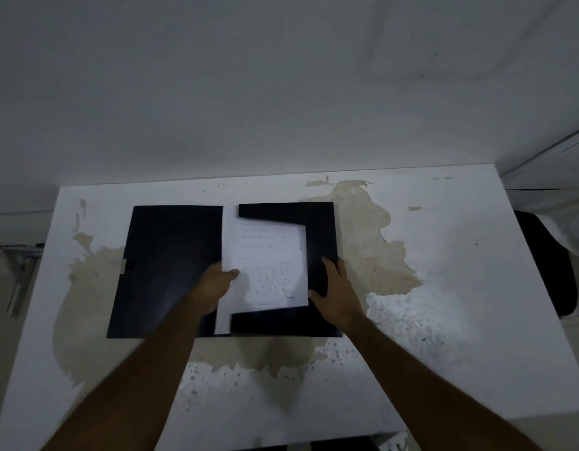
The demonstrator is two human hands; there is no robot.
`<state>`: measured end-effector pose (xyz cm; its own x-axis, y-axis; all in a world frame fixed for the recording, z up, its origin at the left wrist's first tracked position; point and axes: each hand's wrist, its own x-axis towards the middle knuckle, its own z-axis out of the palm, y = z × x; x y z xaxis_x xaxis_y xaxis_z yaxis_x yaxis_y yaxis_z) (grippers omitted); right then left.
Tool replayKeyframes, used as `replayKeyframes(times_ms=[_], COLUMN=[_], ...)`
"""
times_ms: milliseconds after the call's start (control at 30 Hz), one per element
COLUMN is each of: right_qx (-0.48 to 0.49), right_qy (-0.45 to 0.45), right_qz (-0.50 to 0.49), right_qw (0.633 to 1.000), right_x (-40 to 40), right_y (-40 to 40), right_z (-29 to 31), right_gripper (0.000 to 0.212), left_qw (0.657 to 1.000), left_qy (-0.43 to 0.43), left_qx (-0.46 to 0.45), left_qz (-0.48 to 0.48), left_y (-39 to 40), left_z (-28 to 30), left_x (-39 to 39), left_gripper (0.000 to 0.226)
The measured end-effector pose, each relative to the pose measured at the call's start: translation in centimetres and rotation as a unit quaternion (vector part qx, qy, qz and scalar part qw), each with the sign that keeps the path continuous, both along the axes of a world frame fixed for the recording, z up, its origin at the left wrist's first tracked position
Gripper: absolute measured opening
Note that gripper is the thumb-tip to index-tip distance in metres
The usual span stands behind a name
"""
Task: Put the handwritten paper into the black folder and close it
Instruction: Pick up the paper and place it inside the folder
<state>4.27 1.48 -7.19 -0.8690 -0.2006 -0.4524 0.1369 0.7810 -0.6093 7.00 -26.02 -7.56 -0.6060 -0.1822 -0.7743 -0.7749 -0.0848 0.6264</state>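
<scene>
While the limp, light paper [268, 255] sits under the folder [171, 271] flaps, left hand [216, 284] presses its edge, fingers flat; right hand [333, 291] lies open on the stiff side flap.

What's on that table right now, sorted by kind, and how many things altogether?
Folder: 1, black, lying open
Paper: 1, handwritten, tucked under the folder's flaps
Hands: 2, left on the paper, right on the side flap
Total: 4

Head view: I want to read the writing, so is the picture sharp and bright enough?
Head view: dim and soft; the paper shows only faint, unreadable lines; the folder is nearly featureless black; table edges bow from the wide lens.
</scene>
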Motion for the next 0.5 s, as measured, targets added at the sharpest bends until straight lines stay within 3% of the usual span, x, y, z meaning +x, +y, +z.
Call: replayKeyframes(times_ms=[300,500], right_qx=[-0.014,0.008], right_qy=[-0.022,-0.015], right_qz=[-0.008,-0.005], right_qw=[1.000,1.000], right_x=[0.2,-0.5], right_y=[-0.1,-0.3], right_z=[-0.8,-0.9], right_gripper=[0.091,0.101], left_qw=[0.995,0.995], left_qy=[-0.012,-0.035], left_qx=[-0.099,-0.086], left_qz=[-0.030,-0.021], left_y=[5.8,7.7], left_z=[-0.9,-0.9], left_x=[-1.8,-2.2], left_gripper=[0.040,0.044])
